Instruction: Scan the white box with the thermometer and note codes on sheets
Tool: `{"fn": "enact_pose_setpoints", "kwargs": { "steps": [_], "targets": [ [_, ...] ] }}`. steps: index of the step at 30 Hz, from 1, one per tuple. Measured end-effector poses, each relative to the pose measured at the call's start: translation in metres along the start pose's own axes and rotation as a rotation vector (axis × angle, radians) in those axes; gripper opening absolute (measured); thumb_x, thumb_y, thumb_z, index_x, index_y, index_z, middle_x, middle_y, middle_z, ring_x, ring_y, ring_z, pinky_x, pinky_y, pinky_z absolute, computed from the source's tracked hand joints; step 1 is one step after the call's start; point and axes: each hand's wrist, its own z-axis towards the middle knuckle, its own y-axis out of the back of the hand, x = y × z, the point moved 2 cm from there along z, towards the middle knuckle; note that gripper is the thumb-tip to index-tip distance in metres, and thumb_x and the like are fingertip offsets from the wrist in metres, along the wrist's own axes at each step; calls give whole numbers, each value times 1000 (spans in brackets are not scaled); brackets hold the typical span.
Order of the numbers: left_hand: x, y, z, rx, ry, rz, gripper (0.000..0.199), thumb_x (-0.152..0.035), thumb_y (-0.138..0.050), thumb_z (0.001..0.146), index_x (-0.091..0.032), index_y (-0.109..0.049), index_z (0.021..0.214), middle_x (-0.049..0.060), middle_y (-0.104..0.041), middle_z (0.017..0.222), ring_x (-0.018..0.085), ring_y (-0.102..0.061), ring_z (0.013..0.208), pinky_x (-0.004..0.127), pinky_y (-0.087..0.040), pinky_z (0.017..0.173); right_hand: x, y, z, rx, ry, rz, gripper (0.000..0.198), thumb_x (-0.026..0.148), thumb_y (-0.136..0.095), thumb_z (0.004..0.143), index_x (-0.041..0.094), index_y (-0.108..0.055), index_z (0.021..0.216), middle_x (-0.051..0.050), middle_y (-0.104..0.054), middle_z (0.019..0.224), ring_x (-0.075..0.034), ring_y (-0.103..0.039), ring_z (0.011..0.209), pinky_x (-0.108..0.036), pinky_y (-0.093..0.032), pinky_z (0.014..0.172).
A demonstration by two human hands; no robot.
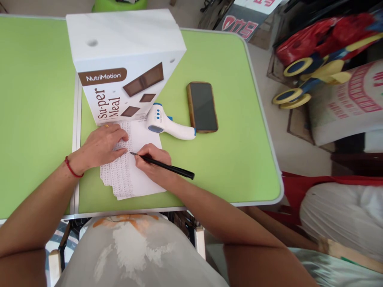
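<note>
My right hand grips a black pen, its tip touching the paper near the edge of the written part. Under both hands lie stacked sheets of paper, with rows of small handwriting on the left and blank on the right. My left hand rests on the written side, thumb and fingers apart, a red string bracelet at its wrist. Just beyond the sheets stands a white NutriMotion box. A white and blue infrared thermometer lies at the paper's upper right corner.
A phone in a brown case lies right of the thermometer on the green folding table. The table's seam runs left of the papers. Beyond its right edge are a printed white sack, a red bag and yellow-blue wheeled parts.
</note>
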Motion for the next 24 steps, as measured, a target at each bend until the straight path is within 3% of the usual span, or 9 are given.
{"fn": "enact_pose_setpoints", "kwargs": {
  "steps": [8, 24],
  "targets": [
    [-1, 1, 0, 19, 7, 0, 20, -27, -62, 87, -13, -65, 101, 10, -65, 97, 29, -62, 95, 41, -50, 83, -1, -1, -2, -8, 64, -28, 13, 17, -56, 73, 23, -48, 64, 7, -48, 56, -8, -43, 50, -22, -38, 52],
    [1, -1, -1, -10, -14, 4, 19, -28, -61, 86, -15, -64, 101, 9, -65, 96, 27, -62, 93, 38, -49, 81, 0, 0, 0, -14, -15, -37, 12, 21, -55, 73, 24, -47, 64, 6, -48, 55, -10, -43, 49, -24, -38, 51]
  ]
}}
